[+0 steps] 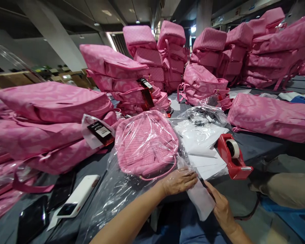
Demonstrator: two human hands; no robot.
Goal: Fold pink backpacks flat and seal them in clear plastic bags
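Observation:
A pink bag lies on the table inside a clear plastic bag, whose loose film spreads toward me. By its lower right corner, my left hand is closed over a translucent white sheet, fingers together. My right hand pinches that sheet's right edge between thumb and fingers. The sheet slants down past the table's front edge; its upper end lies against the plastic. Whether it is a flat sheet or a small pouch, I cannot tell.
Stacked pink backpacks stand left, behind and right. A red tape dispenser sits beside white papers. A white handheld device and a black phone-like object lie left. Another person's leg shows at right, near a blue stool.

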